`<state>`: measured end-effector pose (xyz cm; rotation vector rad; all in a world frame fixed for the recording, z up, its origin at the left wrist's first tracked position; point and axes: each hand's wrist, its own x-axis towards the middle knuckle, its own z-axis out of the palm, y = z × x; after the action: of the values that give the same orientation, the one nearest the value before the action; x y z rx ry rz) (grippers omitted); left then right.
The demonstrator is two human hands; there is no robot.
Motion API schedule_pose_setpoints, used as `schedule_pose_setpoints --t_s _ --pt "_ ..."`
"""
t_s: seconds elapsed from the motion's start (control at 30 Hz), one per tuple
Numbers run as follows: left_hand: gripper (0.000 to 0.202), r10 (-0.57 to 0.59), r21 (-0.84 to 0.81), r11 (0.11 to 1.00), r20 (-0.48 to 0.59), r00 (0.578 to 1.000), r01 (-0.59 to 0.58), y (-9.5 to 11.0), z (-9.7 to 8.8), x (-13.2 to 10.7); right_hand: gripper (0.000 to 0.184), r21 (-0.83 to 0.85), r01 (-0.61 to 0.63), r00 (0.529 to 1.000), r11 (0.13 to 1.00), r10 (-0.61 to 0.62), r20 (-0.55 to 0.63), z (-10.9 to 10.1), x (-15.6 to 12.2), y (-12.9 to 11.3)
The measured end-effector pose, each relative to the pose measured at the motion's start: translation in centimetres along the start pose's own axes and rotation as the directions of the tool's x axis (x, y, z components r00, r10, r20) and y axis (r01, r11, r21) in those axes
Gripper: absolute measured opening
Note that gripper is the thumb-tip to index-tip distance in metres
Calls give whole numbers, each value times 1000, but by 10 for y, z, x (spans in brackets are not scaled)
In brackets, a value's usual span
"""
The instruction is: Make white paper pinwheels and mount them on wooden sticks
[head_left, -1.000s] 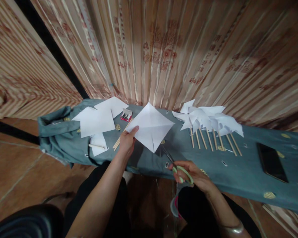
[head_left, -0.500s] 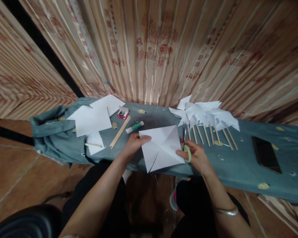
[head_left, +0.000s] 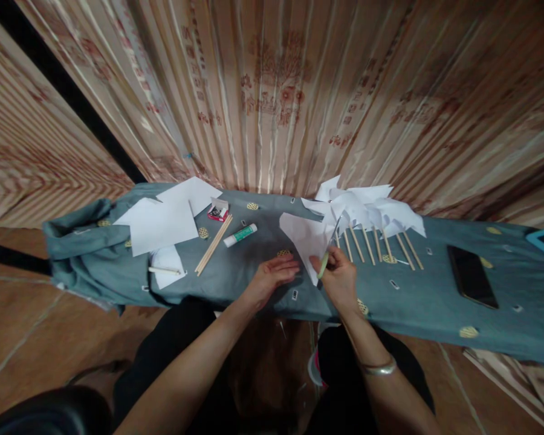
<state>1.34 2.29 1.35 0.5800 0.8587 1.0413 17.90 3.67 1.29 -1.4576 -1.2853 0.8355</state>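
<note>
My right hand (head_left: 340, 275) is closed round scissors (head_left: 324, 263) with pale green handles, their blades pointing up and away. It also pinches a white paper sheet (head_left: 304, 232), which is tilted and seems bent over, hiding part of its surface. My left hand (head_left: 276, 275) is just left of the sheet's lower corner, its fingers stretched out, holding nothing. Beyond the scissors, several white paper pinwheels (head_left: 362, 205) on wooden sticks lie overlapping. To the left of the sheet is a glue stick (head_left: 240, 235) with a green label.
Wooden sticks (head_left: 213, 244) lie beside a small open red-and-white box (head_left: 218, 210). White paper sheets (head_left: 163, 226) are at the left, near a small paper piece (head_left: 167, 278) with a stick on it. A phone (head_left: 472, 277) rests on the cloth (head_left: 430, 314) at the right.
My left hand has let go of the paper and opened. The sheet has turned from lying nearly flat to tilted, held by my right hand, which has shifted slightly left. The view has shifted a little.
</note>
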Motion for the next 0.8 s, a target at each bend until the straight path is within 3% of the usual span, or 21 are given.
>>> schedule_pose_setpoints --t_s 0.1,0.23,0.37,0.47,0.57,0.67,0.73,0.8 --pt "50 49 28 998 22 999 -50 -8 9 -1 41 -136 42 999 990 -40 16 9 -6 -4" --pt "40 162 75 986 -191 968 -150 -12 9 3 39 -184 79 996 980 -69 61 18 -12 -9" --pt "50 308 98 951 -335 890 -292 -9 0 9 37 -62 35 992 997 -27 124 19 -11 -9" --pt "45 416 200 909 -371 830 -366 3 -10 12 40 96 -30 963 995 3 269 16 -13 -9" --pt "38 486 265 874 -431 760 -408 19 -21 14 44 141 -121 901 983 49 431 13 -21 -8" --pt "38 533 265 845 -482 695 -464 31 -31 16 43 127 -228 794 965 109 598 11 -33 -6" --pt "37 541 263 839 -488 685 -476 34 -34 17 43 110 -302 699 947 142 701 11 -39 -5" --pt "34 541 271 840 -481 690 -470 34 -35 18 41 88 -344 634 935 162 756 11 -43 -5"
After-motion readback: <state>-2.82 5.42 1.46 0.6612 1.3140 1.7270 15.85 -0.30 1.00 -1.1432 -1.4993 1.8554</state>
